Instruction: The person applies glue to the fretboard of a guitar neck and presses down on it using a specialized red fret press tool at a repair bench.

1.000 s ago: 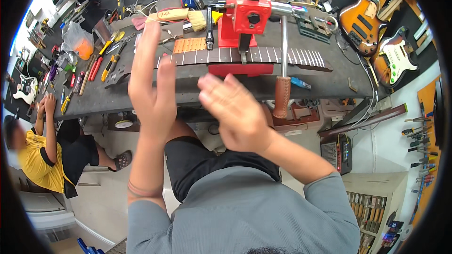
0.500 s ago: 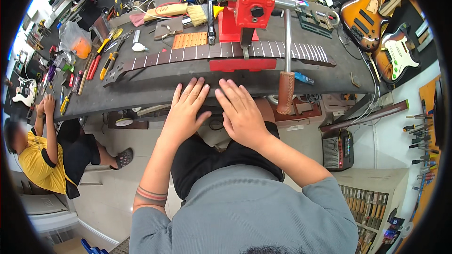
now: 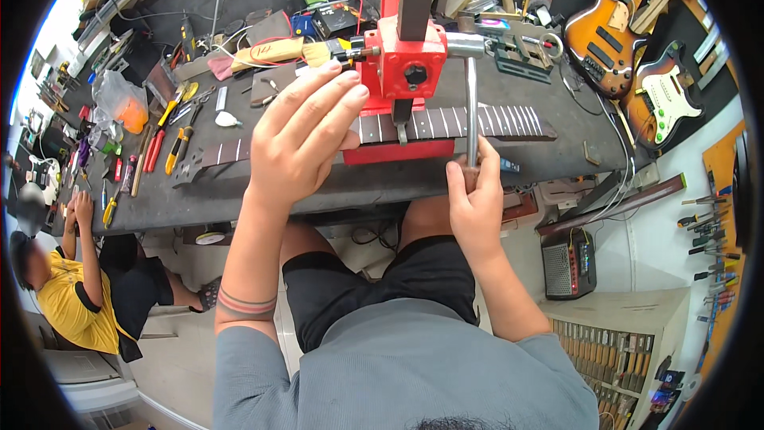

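A red press (image 3: 404, 64) stands on the dark workbench (image 3: 318, 187) with a guitar neck (image 3: 454, 123) lying flat under it, frets up. My right hand (image 3: 475, 207) is closed around the lower end of the press's long metal lever (image 3: 471, 107), at the bench's near edge. My left hand (image 3: 302, 139) hovers open, fingers spread, over the neck just left of the press, covering part of it; whether it touches the neck I cannot tell.
Pliers and screwdrivers (image 3: 171, 139) lie on the bench's left side, with boxes and cables at the back. Two electric guitars (image 3: 637, 64) lean at the right. A small amplifier (image 3: 569, 259) sits on the floor. A person in a yellow shirt (image 3: 64, 295) sits at lower left.
Both hands were together at the bench's near edge. My right hand has since taken hold of the lever, and my left hand rose over the neck beside the press.
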`<state>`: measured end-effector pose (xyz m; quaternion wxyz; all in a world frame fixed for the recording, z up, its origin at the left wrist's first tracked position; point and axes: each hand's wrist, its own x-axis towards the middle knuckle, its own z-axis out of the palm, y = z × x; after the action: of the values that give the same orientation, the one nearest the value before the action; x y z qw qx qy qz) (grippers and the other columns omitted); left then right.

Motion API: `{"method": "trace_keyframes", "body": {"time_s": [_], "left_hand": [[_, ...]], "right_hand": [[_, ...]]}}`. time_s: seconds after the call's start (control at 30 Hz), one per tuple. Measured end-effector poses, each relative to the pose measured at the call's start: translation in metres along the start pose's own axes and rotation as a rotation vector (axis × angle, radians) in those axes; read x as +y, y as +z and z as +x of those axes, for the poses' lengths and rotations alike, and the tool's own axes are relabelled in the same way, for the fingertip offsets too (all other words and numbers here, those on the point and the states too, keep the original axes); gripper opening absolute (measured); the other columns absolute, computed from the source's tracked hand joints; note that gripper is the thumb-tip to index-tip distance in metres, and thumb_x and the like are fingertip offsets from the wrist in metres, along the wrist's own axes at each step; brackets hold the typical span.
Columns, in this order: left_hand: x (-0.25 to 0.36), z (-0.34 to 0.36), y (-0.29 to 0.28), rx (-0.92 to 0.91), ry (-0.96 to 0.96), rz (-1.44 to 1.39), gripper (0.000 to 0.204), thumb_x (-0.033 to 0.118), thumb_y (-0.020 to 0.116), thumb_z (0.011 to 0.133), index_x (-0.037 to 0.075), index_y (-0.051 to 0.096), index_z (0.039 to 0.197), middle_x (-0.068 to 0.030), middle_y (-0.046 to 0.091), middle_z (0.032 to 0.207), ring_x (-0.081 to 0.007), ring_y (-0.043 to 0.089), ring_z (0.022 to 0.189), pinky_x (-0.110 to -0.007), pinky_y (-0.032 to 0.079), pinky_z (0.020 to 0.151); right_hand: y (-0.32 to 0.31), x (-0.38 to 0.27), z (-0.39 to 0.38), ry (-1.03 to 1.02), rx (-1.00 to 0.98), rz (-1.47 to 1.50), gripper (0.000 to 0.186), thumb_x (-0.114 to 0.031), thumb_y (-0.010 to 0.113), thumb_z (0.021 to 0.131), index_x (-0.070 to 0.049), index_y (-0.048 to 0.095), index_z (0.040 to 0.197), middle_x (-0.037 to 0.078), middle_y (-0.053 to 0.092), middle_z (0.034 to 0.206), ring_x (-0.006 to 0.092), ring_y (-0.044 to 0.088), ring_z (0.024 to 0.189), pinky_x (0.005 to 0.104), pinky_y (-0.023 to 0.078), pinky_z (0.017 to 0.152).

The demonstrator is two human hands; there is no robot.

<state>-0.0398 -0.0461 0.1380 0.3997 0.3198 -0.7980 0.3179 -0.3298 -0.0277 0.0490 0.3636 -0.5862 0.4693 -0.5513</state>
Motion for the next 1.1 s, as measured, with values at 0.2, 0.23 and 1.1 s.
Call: {"method": "trace_keyframes", "body": {"time_s": [0.2, 0.23, 1.1], "left_hand": [[-0.01, 0.028, 0.006, 0.137, 0.071, -0.064, 0.037, 0.04, 0.071, 0.111, 0.004, 0.078, 0.108, -0.0095, 0.08, 0.095, -0.0328, 0.079, 0.096, -0.043, 0.064, 0.075], [-0.011, 0.029, 0.01, 0.174, 0.079, -0.073, 0.039, 0.042, 0.071, 0.11, 0.005, 0.077, 0.101, -0.0086, 0.078, 0.091, -0.0329, 0.078, 0.091, -0.042, 0.062, 0.072], [-0.035, -0.049, -0.004, -0.721, -0.725, -0.614, 0.097, 0.007, 0.089, 0.09, 0.015, 0.045, 0.176, -0.021, 0.065, 0.159, -0.038, 0.067, 0.142, -0.048, 0.053, 0.123]], "right_hand": [[-0.001, 0.004, -0.005, -0.09, 0.014, -0.246, 0.05, -0.006, 0.075, 0.11, 0.004, 0.054, 0.154, 0.011, 0.074, 0.092, 0.0147, 0.07, 0.079, 0.0331, 0.058, 0.076], [-0.001, 0.008, -0.006, -0.073, 0.004, -0.214, 0.05, -0.005, 0.075, 0.11, 0.004, 0.054, 0.154, 0.012, 0.074, 0.097, 0.0149, 0.07, 0.08, 0.0329, 0.058, 0.076], [-0.078, -0.081, 0.02, 0.188, -0.548, -0.081, 0.018, -0.008, 0.058, 0.118, -0.003, 0.062, 0.135, 0.007, 0.069, 0.112, 0.0078, 0.065, 0.072, 0.0237, 0.047, 0.052]]}}
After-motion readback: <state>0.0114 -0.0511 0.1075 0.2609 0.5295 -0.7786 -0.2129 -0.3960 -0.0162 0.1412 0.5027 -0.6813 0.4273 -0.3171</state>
